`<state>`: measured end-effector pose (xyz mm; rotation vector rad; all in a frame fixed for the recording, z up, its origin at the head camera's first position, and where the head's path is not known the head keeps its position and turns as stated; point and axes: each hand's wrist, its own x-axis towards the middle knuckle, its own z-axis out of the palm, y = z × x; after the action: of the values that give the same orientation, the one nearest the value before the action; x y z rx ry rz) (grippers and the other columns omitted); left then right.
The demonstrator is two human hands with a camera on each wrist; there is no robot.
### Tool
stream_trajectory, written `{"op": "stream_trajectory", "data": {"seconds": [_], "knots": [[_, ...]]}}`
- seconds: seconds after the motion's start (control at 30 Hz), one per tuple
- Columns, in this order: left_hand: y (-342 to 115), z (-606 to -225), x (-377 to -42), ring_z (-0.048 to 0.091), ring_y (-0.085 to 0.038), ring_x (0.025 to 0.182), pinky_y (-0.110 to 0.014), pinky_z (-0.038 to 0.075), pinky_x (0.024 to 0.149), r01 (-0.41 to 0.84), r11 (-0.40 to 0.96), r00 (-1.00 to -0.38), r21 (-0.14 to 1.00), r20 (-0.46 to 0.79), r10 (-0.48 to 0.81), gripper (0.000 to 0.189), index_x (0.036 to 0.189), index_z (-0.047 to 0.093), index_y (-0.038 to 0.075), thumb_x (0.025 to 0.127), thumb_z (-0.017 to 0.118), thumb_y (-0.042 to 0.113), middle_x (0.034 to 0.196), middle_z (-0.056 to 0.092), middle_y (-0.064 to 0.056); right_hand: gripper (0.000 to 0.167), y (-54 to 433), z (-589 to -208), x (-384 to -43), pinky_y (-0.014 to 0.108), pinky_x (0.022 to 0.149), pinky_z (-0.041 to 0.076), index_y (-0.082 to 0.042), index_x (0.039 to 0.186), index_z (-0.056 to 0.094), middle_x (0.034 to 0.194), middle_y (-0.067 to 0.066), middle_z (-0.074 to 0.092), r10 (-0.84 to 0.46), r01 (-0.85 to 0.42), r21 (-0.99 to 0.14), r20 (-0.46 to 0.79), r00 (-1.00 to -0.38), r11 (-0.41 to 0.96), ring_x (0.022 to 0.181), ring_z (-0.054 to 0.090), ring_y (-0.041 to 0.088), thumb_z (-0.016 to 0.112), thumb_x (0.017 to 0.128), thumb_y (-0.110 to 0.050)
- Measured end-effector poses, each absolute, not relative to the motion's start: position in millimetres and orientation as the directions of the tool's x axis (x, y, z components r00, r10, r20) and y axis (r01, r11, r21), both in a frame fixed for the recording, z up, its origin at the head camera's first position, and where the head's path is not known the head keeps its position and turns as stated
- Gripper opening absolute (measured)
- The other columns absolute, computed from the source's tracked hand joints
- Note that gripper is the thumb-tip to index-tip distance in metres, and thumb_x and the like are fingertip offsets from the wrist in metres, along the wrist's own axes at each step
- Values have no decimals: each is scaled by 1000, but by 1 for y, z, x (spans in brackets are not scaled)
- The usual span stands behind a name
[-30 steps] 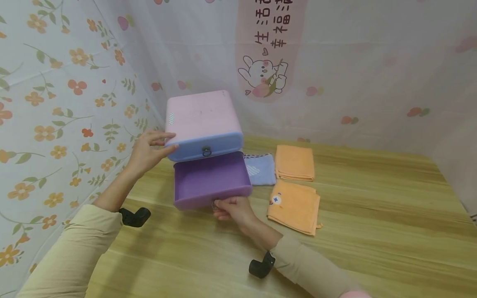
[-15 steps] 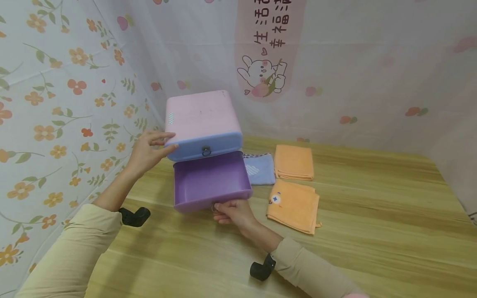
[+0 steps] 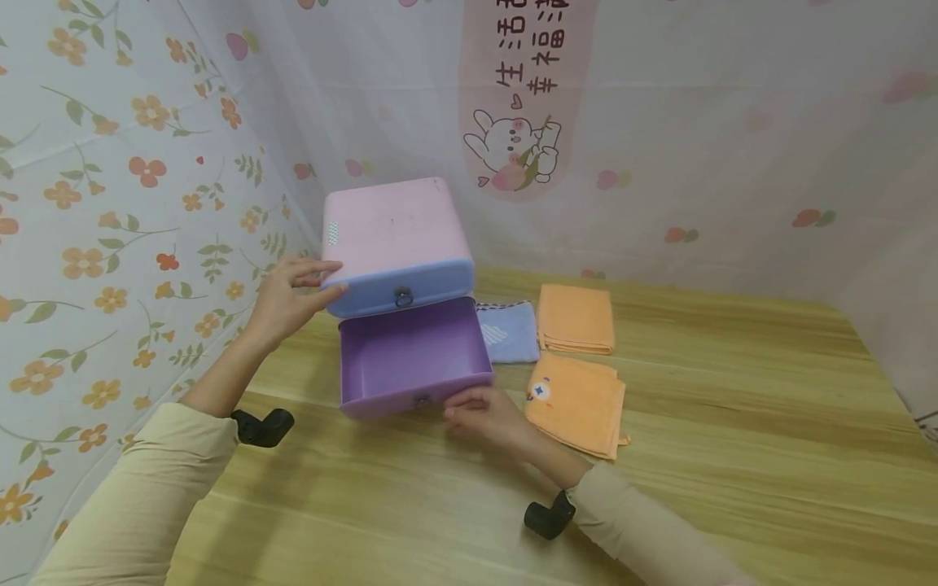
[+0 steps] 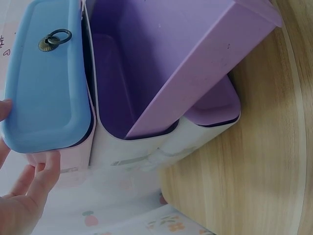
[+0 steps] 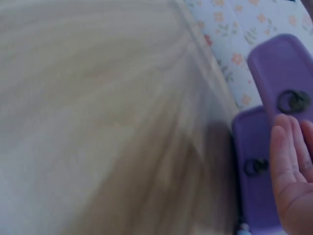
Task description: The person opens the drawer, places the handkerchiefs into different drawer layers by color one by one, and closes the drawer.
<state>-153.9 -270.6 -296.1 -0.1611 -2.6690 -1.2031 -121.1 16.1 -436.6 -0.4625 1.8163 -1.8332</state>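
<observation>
A small drawer cabinet has a pink top [image 3: 396, 220] and a blue top drawer [image 3: 406, 291] with a metal ring pull, pushed in. Below it, a purple drawer [image 3: 414, 354] is pulled far out. Another purple drawer [image 4: 215, 104] shows lower down in the left wrist view. My left hand [image 3: 286, 297] rests at the cabinet's upper left front corner, thumb by the blue front and fingers fairly straight. Just right of the pulled drawer's ring pull [image 3: 422, 400] is my right hand [image 3: 487, 415], fingers loosely bent and holding nothing.
To the right of the cabinet lie a folded blue towel [image 3: 511, 332] and two folded orange towels, one at the back [image 3: 576, 317] and one in front [image 3: 577, 404]. Printed curtains [image 3: 659, 146] hang behind and to the left of the wooden table [image 3: 733, 407].
My right hand has let go of the purple drawer's ring pull and moved slightly right. The drawer stays pulled out. My left hand keeps its place on the cabinet.
</observation>
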Motion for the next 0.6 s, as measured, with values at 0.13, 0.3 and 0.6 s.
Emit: {"op": "stream_trajectory", "data": {"seconds": [0.13, 0.3, 0.6], "knots": [[-271, -297, -155, 50, -35, 103, -33, 49, 69, 169, 670, -973, 723, 233, -5, 42, 116, 58, 5, 81, 64, 27, 117, 42, -15, 29, 32, -428, -127, 35, 76, 49, 9, 102, 59, 93, 16, 63, -611, -5, -989, -89, -787, 150, 88, 60, 26, 62, 83, -14], [-272, -298, -155, 49, -37, 103, -37, 49, 70, 174, 670, -972, 722, 236, -3, 43, 117, 58, 5, 82, 64, 27, 117, 42, -16, 28, 56, -419, -136, 33, 79, 47, 6, 101, 61, 94, 11, 63, -647, -123, -966, -55, -761, 227, 89, 59, 20, 60, 85, -18], [-271, -298, -156, 48, -39, 104, -38, 48, 72, 188, 650, -972, 737, 236, 13, 40, 118, 56, 0, 82, 64, 18, 119, 40, -20, 33, 105, -410, -159, 47, 81, 45, 11, 107, 55, 102, 23, 59, -580, -57, -974, -84, -811, 221, 91, 58, 27, 56, 88, -16]]}}
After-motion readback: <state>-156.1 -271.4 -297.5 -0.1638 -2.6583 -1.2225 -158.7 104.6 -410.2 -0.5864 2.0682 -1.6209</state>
